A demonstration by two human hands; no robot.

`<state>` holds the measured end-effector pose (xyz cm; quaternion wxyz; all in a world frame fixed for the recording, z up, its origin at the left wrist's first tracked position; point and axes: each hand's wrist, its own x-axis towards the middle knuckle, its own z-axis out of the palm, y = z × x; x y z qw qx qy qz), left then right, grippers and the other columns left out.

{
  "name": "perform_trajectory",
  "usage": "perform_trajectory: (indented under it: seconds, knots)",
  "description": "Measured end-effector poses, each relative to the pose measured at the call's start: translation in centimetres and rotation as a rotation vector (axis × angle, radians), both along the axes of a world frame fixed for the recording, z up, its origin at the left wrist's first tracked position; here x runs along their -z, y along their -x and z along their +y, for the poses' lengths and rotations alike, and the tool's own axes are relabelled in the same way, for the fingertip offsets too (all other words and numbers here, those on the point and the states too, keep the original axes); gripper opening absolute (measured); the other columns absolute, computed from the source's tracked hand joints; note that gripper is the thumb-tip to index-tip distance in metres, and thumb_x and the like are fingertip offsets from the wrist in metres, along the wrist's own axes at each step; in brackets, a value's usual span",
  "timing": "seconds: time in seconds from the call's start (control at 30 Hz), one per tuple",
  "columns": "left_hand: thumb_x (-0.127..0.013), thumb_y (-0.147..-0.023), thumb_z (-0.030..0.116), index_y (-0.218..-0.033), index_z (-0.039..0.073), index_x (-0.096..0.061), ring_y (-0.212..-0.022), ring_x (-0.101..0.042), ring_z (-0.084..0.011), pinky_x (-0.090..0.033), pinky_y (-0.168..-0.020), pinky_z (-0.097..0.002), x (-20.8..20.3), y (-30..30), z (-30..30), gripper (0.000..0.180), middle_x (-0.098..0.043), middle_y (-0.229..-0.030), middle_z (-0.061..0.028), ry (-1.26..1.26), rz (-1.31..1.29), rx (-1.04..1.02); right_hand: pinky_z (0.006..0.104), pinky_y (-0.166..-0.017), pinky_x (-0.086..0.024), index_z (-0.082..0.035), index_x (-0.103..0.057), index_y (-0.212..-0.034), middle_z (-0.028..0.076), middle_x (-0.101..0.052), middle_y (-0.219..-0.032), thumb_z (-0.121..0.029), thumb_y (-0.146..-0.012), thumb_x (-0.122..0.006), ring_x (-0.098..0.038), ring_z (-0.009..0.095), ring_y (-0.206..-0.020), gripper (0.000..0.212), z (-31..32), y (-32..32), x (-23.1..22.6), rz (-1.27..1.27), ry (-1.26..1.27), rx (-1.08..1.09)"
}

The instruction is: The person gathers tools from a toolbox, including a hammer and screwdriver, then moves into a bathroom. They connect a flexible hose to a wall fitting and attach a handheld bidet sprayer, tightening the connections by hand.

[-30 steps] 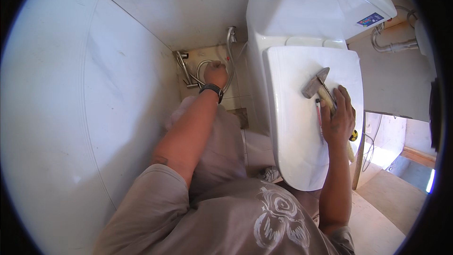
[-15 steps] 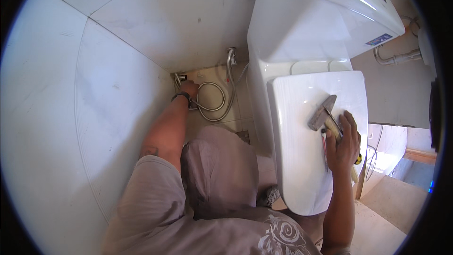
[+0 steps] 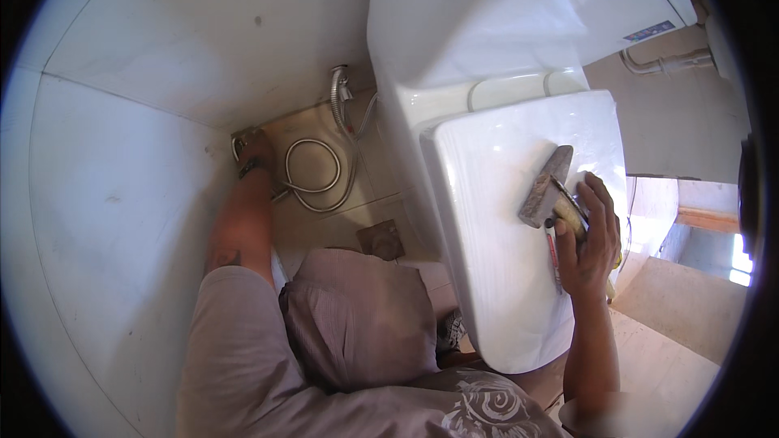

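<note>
I have the left hand (image 3: 258,148) low in the tiled corner, near the looped metal hose (image 3: 335,97); its fingers are hidden from me, so I cannot tell what they hold. My right hand (image 3: 592,235) lies on the white toilet lid (image 3: 487,276), over the handle of the hammer (image 3: 546,186), thumb apart from fingers; whether it clamps the handle, I cannot tell.

This is a bathroom: a white toilet (image 3: 495,292) with its tank (image 3: 479,24) stands on a tiled floor (image 3: 378,174), a metal hose (image 3: 339,165) lies coiled near the floor's far left corner, pale walls (image 3: 122,219) meet there, and a bent pipe (image 3: 677,62) shows.
</note>
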<state>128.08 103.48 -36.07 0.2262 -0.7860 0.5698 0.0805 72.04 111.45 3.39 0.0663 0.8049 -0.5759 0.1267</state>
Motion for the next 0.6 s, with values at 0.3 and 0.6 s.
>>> perform_trajectory:
  seconds: [0.3, 0.6]
  knots:
    - [-0.050, -0.098, 0.015, -0.142, 0.003, -0.045, -0.128, -0.056, -0.0421, -0.050, -0.106, -0.0473, 0.1, -0.1, -0.4, 0.045, -0.046, -0.147, -0.0272, 0.115, 0.171, -0.286, 0.0449, -0.095, -0.048, 0.002, -0.058, -0.129, 0.024, -0.060, -0.136, -0.039, -0.094, -0.064, -0.064, 0.038, -0.112, 0.054, -0.1, 0.0, 0.1, 0.031, 0.020, -0.022]
    - [-0.076, -0.084, 0.017, -0.126, -0.002, -0.056, -0.100, -0.068, -0.0395, -0.057, -0.087, -0.0470, -4.7, 2.5, 1.7, 0.051, -0.060, -0.124, -0.0256, 0.713, 0.627, -0.509, 0.0482, -0.100, -0.046, -0.002, -0.058, -0.131, 0.022, -0.058, -0.139, -0.033, -0.087, -0.070, -0.060, 0.040, -0.118, 0.055, 0.3, -0.3, -0.6, -0.012, -0.021, 0.050]
